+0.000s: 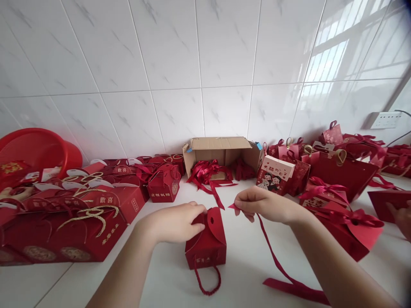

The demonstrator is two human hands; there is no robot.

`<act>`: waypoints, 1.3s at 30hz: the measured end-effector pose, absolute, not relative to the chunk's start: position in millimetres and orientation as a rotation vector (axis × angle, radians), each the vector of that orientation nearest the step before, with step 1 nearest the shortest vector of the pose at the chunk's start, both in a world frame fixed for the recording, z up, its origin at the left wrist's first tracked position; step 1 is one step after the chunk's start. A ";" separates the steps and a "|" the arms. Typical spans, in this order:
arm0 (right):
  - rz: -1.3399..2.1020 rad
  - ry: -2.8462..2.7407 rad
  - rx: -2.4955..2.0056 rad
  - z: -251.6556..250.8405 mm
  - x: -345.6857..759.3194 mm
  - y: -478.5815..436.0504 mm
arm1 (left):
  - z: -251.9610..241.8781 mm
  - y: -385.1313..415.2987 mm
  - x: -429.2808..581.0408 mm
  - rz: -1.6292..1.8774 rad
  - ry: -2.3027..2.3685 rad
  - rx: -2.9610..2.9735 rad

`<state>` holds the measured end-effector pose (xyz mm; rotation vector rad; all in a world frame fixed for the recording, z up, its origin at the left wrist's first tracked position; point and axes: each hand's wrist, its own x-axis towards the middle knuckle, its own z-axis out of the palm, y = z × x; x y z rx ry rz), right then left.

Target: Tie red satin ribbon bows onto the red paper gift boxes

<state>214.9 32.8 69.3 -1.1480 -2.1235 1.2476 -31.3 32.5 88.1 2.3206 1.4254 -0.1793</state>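
A small red gift box (210, 246) stands on the white table in front of me, its top flap with a round hole raised and a rope handle (208, 293) drooping over its near side. My left hand (180, 220) is closed on the upper left of this box, thumb and fingers at the flap. To the right of the box, my right hand (257, 203) pinches one end of a dark red ribbon (272, 252). The ribbon's pointed tip sticks out left of the fingers, and its long tail trails down onto the table.
An open cardboard box (221, 143) with red ribbons (208, 171) stands by the tiled wall. Rows of red gift boxes (115, 235) and a red plastic basin (41, 141) fill the left. Ribboned boxes and bags (343, 171) crowd the right, where another person's hand (403, 218) shows.
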 end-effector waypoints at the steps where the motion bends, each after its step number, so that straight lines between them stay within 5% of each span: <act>1: 1.285 -2.121 -1.172 67.3 212.3 33.9 | 86.5 31.5 -25.5 -0.191 1.405 2.332; 17: 1.152 -2.166 -1.522 50.3 192.2 31.6 | 77.4 33.1 -5.0 0.012 1.339 2.511; 39: 1.002 -2.188 -1.453 47.6 179.8 20.1 | 73.8 42.9 -2.4 0.125 1.105 2.411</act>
